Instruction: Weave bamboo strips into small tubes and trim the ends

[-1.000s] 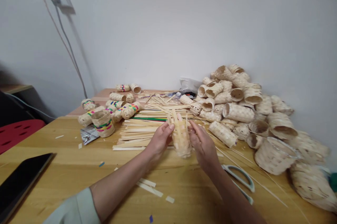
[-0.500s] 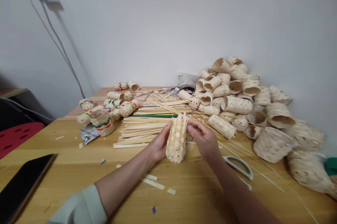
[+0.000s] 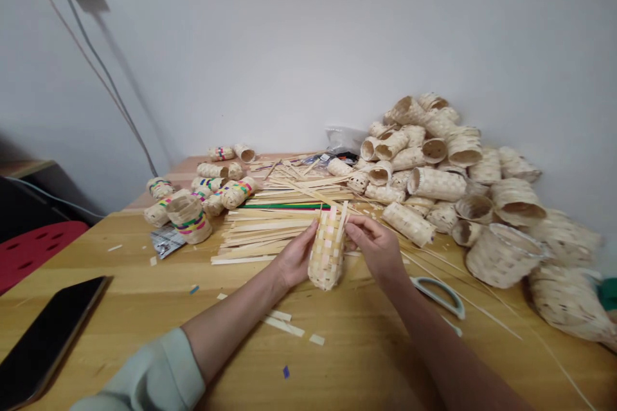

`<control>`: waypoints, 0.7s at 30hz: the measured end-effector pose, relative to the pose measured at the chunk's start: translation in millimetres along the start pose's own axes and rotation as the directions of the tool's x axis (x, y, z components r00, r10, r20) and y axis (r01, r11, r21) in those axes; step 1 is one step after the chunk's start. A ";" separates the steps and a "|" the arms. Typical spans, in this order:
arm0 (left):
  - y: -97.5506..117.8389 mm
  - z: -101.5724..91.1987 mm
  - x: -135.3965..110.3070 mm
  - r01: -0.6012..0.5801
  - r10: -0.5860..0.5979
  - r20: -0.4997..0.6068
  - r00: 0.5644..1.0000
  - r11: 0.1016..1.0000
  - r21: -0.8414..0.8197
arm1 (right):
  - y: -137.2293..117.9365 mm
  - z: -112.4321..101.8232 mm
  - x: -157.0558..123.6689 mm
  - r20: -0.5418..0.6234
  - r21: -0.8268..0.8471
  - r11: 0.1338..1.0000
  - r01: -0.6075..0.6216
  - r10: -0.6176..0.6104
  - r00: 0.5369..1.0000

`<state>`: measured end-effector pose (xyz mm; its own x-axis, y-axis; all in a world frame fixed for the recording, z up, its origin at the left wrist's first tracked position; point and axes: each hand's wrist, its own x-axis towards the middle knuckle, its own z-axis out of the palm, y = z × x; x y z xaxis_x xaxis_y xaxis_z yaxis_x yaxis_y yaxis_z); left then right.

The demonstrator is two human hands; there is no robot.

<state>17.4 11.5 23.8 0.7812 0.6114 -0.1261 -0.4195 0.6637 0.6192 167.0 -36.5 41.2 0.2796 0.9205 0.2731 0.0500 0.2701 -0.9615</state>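
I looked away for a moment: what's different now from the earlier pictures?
The woven basket has turned, so a pink-and-yellow checkered side now faces the viewer. The right hand has curled in near the loose strips at the basket's top. The left hand has kept its hold; I see nothing let go. The phone, scissors and pile of baskets stayed put; the view shifted slightly.

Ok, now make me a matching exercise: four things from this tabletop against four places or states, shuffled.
Things
1. Woven basket with loose strip ends
2. Phone
3. Scissors handles
4. Pile of plain baskets

Places or states
A. Heaped up near the wall
B. Beside the right forearm
C. Between the left hand and right hand
D. Lying flat at the picture's left edge

Right pairs: 1-C, 2-D, 3-B, 4-A
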 end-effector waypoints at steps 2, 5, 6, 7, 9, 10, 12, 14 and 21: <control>-1.5 -1.5 0.5 -0.014 0.014 -0.014 1.000 1.000 0.010 | 1.5 0.1 0.3 0.003 0.041 0.999 -0.027 0.027 1.000; -3.5 -1.0 1.3 -0.050 0.050 -0.043 0.998 0.999 0.006 | 3.0 0.1 0.5 0.006 0.071 0.996 -0.055 0.055 0.998; -3.9 0.0 1.4 -0.061 0.061 -0.042 0.997 0.998 0.000 | 3.2 0.0 0.6 0.006 0.071 0.996 -0.060 0.060 0.998; -4.1 1.4 1.5 -0.071 0.071 -0.038 0.997 0.997 -0.007 | 3.4 0.0 0.7 0.006 0.068 0.996 -0.063 0.063 0.998; -4.1 4.3 1.6 -0.080 0.080 -0.042 0.996 0.997 -0.014 | 3.4 0.1 1.1 0.008 0.057 0.996 -0.066 0.066 0.998; -3.9 5.5 1.5 -0.075 0.074 -0.056 0.996 0.997 -0.011 | 3.4 0.2 1.2 0.010 0.050 0.997 -0.066 0.065 0.998; -3.8 7.3 1.3 -0.058 0.058 -0.103 0.993 0.998 0.004 | 2.9 0.8 1.2 0.012 0.039 0.997 -0.060 0.059 0.998; -4.2 7.9 0.9 -0.051 0.055 -0.153 0.987 0.998 0.029 | 2.1 1.6 0.8 0.020 0.037 0.998 -0.055 0.054 0.998; -9.8 6.7 1.2 -0.087 0.131 -0.252 0.959 0.980 0.178 | -1.0 3.6 -1.1 0.038 0.032 0.999 -0.039 0.038 0.999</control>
<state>25.6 2.9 22.8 0.5774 0.7819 -0.2349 -0.3971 0.5204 0.7560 163.1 -36.8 42.0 0.2446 0.9401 0.2376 0.0080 0.2431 -0.9700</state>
